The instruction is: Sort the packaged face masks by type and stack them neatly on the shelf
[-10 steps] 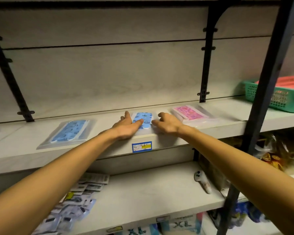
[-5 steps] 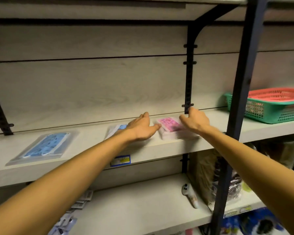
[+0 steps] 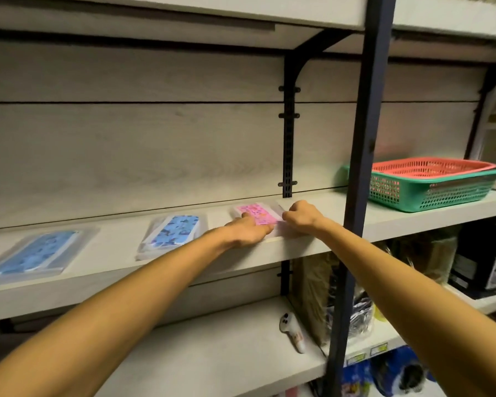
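Note:
Three lots of packaged masks lie in a row on the pale wooden shelf (image 3: 312, 247). At the left is a light blue pack (image 3: 32, 253), in the middle a blue patterned stack (image 3: 173, 229), and to the right a pink patterned stack (image 3: 257, 213). My left hand (image 3: 248, 232) rests flat against the pink stack's left front corner, fingers together and pointing at it. My right hand (image 3: 301, 216) is curled against the stack's right side, fingers bent at its clear wrapper edge. Whether either hand grips the stack is unclear.
A dark metal upright post (image 3: 361, 179) crosses the view just right of my right hand. A red basket nested in a green basket (image 3: 430, 190) stands further right on the same shelf. A white handheld controller (image 3: 292, 332) lies on the lower shelf, beside bagged goods (image 3: 352, 308).
Both hands moved from the blue patterned stack to the pink stack and closed in on its two sides. The view has swung right and nearer to the shelf.

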A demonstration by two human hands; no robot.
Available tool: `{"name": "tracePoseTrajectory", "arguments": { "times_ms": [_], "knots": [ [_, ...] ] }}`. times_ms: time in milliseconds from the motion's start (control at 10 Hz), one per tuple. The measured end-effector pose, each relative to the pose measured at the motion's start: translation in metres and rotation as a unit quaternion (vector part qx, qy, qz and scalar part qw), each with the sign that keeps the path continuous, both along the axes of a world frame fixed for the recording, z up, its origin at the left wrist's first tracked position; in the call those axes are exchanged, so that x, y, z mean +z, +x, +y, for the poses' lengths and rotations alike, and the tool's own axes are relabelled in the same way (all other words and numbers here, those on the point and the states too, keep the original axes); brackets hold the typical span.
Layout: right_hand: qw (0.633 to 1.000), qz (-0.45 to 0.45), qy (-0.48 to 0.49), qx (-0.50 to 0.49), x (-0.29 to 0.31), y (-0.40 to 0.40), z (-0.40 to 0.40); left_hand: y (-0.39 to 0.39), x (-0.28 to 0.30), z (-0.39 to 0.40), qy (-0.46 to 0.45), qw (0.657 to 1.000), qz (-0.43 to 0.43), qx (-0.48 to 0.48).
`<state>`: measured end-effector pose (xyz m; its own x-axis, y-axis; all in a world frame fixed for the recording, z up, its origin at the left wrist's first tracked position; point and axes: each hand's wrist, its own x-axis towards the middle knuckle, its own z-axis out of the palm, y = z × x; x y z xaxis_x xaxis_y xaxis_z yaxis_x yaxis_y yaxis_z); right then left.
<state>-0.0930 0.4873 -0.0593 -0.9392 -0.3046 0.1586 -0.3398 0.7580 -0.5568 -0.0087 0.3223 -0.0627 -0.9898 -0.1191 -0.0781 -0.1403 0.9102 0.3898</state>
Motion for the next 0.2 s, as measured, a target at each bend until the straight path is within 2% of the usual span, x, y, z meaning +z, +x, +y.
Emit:
{"name": "tracePoseTrajectory", "arguments": {
  "times_ms": [100,200],
  "knots": [
    [0.999,0.018,0.03,0.002,0.002,0.006,-0.001,0.009,0.001,-0.003,-0.042,0.999,0.0,0.02],
    [0.996,0.074,0.041,0.007,0.01,0.013,-0.009,0.022,0.014,-0.015,-0.123,0.988,0.063,0.065]
  ]
}}
